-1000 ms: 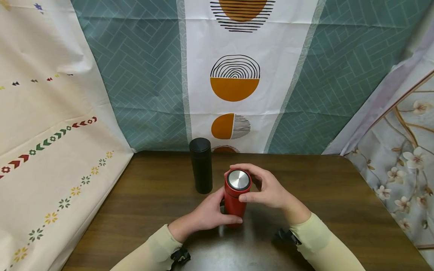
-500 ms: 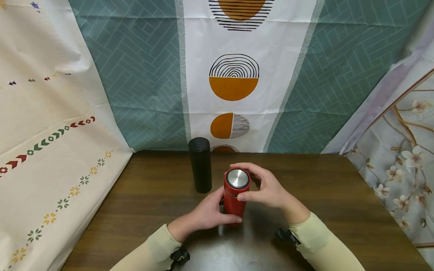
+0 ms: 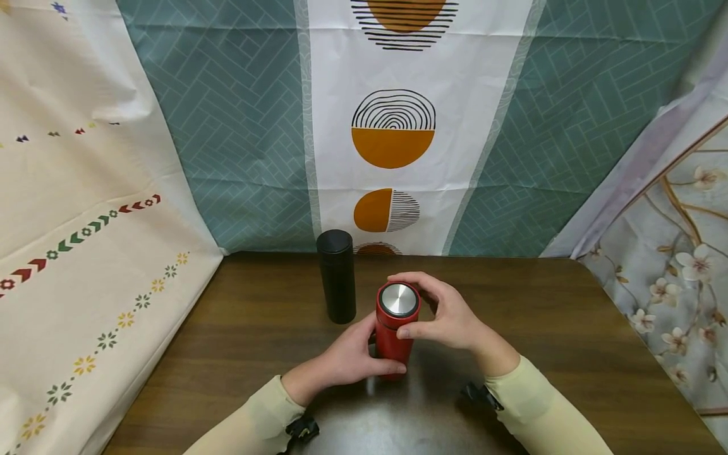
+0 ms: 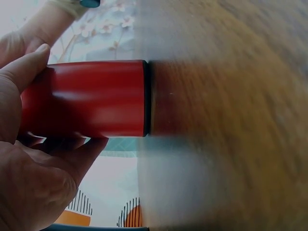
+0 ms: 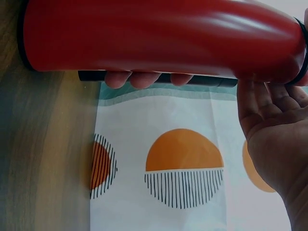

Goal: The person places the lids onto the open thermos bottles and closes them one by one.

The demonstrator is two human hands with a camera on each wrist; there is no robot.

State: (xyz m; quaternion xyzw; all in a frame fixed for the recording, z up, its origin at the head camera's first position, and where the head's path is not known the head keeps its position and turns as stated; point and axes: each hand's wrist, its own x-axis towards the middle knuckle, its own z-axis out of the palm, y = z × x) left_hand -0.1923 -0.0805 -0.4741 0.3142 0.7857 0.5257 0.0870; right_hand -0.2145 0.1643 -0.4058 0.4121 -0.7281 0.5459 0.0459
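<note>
A red thermos [image 3: 394,346] stands upright on the wooden table, between both hands. Its red lid carries a brushed silver disc [image 3: 399,299] ringed in black. Low on the body, my left hand [image 3: 355,360] grips it, thumb across the near side and fingers behind. My right hand [image 3: 449,316] holds the lid from the right, with the thumb in front at the seam and the fingers round the far side. In the left wrist view the thermos's black base ring [image 4: 147,98] is right at the tabletop. The right wrist view shows the left fingertips [image 5: 144,79] under the red body.
A black thermos [image 3: 339,284] stands upright behind and left of the red one. The brown table [image 3: 256,309] ends at a teal and white patterned cloth [image 3: 239,158] at the back. Printed cloths hang at left and right.
Hands and red thermos stay almost in place. The seam under the lid showed a thin bright line half a second ago and looks dark now.
</note>
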